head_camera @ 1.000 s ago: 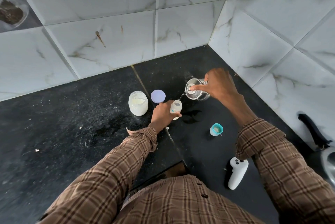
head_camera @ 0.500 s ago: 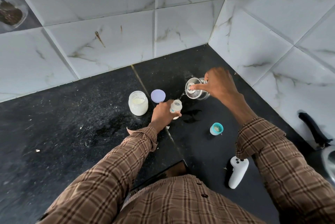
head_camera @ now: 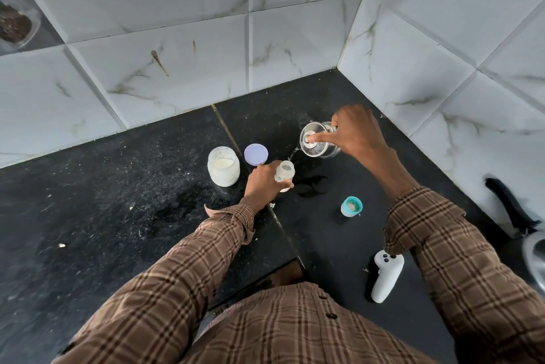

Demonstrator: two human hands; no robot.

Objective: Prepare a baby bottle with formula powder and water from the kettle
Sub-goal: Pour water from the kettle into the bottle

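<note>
Water runs in a thin stream from the spout of the glass kettle (head_camera: pixel 317 142) down into the open mouth of the baby bottle (head_camera: pixel 285 172). The right hand (head_camera: pixel 358 135) grips the kettle by its handle side and tips it toward nine o'clock, one straight finger (head_camera: pixel 321 137) pressing on the lid knob. The left hand (head_camera: pixel 263 179) curls around the bottle and holds it upright on the black desk (head_camera: pixel 103 201), just at seven o'clock of the kettle. At nine o'clock of the bottle stands the open formula jar (head_camera: pixel 223 167), with pale powder inside. Its lilac lid (head_camera: pixel 256 154) lies flat just beside the jar, between jar and kettle. At four o'clock of the bottle, well apart, stands the teal-ringed bottle cap (head_camera: pixel 351 206). A dark wet patch (head_camera: pixel 312 185) marks the desk just beside the bottle's base. Nearer the person, at five o'clock, lies a white controller (head_camera: pixel 385 275). Both sleeves are brown plaid. Marble-patterned tiles (head_camera: pixel 191 54) line the corner walls behind.
</note>
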